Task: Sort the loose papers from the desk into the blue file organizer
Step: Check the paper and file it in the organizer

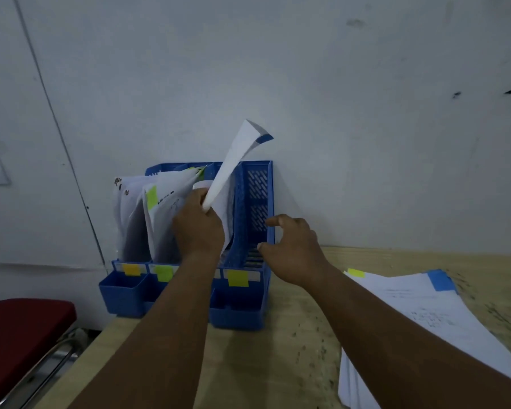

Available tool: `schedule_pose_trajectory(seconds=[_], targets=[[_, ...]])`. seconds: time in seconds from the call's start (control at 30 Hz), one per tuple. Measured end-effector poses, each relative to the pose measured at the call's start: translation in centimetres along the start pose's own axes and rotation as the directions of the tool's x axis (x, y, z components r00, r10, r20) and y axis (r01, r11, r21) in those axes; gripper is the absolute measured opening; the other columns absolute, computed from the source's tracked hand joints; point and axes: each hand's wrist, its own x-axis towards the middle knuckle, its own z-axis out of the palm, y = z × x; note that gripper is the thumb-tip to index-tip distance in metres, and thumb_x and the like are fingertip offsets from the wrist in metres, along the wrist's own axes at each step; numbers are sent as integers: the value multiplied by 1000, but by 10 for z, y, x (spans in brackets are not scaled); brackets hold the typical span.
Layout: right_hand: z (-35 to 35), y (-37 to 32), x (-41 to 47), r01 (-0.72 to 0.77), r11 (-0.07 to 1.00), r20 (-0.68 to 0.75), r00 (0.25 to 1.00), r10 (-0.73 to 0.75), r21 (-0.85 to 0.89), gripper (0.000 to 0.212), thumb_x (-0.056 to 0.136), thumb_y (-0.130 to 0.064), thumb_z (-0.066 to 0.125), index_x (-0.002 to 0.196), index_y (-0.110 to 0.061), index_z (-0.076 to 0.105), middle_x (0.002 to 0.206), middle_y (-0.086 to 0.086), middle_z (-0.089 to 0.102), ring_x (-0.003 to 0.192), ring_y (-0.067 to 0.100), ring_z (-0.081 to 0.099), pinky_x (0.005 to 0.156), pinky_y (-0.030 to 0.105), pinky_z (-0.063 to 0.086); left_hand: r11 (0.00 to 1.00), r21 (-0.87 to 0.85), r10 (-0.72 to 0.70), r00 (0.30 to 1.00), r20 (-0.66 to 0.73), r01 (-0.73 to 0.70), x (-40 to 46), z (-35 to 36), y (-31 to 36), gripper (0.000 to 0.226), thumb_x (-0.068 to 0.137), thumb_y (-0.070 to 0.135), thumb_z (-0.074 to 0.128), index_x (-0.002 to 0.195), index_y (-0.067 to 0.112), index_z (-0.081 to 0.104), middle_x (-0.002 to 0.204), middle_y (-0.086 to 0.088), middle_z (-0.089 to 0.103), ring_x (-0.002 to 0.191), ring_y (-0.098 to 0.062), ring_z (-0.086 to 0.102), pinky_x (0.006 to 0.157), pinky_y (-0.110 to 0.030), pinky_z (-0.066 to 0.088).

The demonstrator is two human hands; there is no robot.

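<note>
The blue file organizer (255, 202) stands against the wall at the desk's left end, with coloured sticky labels along its front. Papers fill its two left slots. My left hand (198, 224) grips a white sheet with a blue tab (233, 160), which sticks up and tilts right over the third slot. My right hand (292, 249) hovers at the organizer's right side wall, fingers loosely spread, holding nothing. A stack of loose papers (425, 314) with blue and yellow tabs lies on the desk to the right, partly under my right forearm.
The wooden desk (278, 364) is speckled with dark marks. A red padded chair seat (21, 335) with a metal frame stands left of the desk. The white wall (366, 113) runs right behind the organizer.
</note>
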Motion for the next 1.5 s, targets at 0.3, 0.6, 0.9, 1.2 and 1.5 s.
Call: schedule_pose_trajectory(seconds=[0.3,0.6,0.9,1.2,1.5], targets=[[-3,20,6,-1,1000,-21,1000,2,17,50,86,-34,70,133,-36,53,135,0,45,123,25,47,103,35,44,996,-90,-10,998,56,15,4,13,-25,37,102,6,50,138,15,51,130,-12,61,114,-29,60,86,-29,42],[3,23,9,1,1000,-27,1000,0,24,51,86,-36,69,135,-35,53,136,2,44,122,26,47,104,39,45,995,39,-93,983,158,88,5,18,-23,21,106,16,43,122,11,55,113,-15,61,97,-30,56,77,-31,40],[1,24,10,2,1000,-33,999,-2,-12,51,87,-38,69,135,-35,52,135,1,45,123,24,45,100,37,46,980,194,29,993,116,-51,1,14,-27,40,108,37,36,121,4,56,106,-21,64,95,-40,61,73,-41,46],[3,27,-1,0,1000,-6,1000,-1,-29,50,89,-37,67,136,-34,51,139,0,42,132,23,36,99,31,35,962,270,-73,991,110,41,3,0,-42,35,102,22,55,133,7,49,121,-22,63,104,-40,61,78,-43,50],[-4,40,-20,-34,999,-36,999,33,-24,50,87,-37,69,135,-33,54,138,-1,45,132,22,41,104,35,41,987,126,-100,995,2,99,3,-9,-36,74,94,5,61,152,30,21,129,-21,57,113,-38,59,92,-51,52]])
